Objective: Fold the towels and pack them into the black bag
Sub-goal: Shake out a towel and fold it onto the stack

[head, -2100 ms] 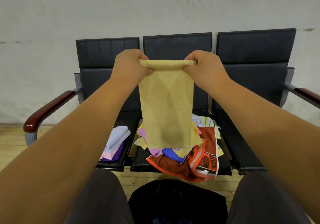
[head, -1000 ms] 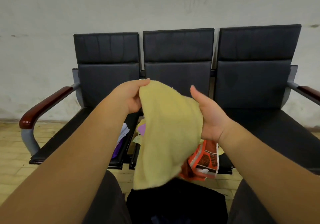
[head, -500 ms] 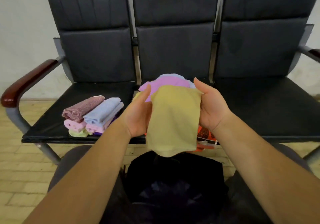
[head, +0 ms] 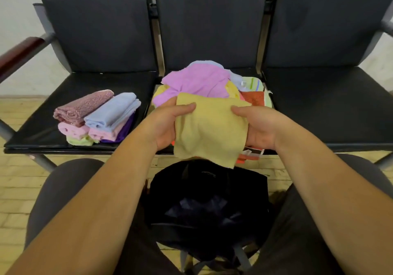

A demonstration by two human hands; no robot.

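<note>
I hold a folded yellow towel (head: 209, 130) between both hands above the front edge of the middle seat. My left hand (head: 168, 123) grips its left edge with the thumb on top. My right hand (head: 258, 127) grips the right edge the same way. The black bag (head: 208, 206) stands open on the floor between my knees, just below the towel. A loose heap of unfolded towels (head: 197, 81), purple, yellow, blue and orange, lies on the middle seat behind my hands.
A stack of folded towels (head: 95, 118), pink, light blue, purple and green, sits on the left seat (head: 42, 130). The right seat (head: 331, 109) is bare black cushion. A wooden armrest (head: 19, 53) juts out at far left. Light wooden floor lies underneath.
The yellow towel was held up high and hanging long, then came down folded shorter. Both hands now hold it low over the bag, and the view has tilted downward.
</note>
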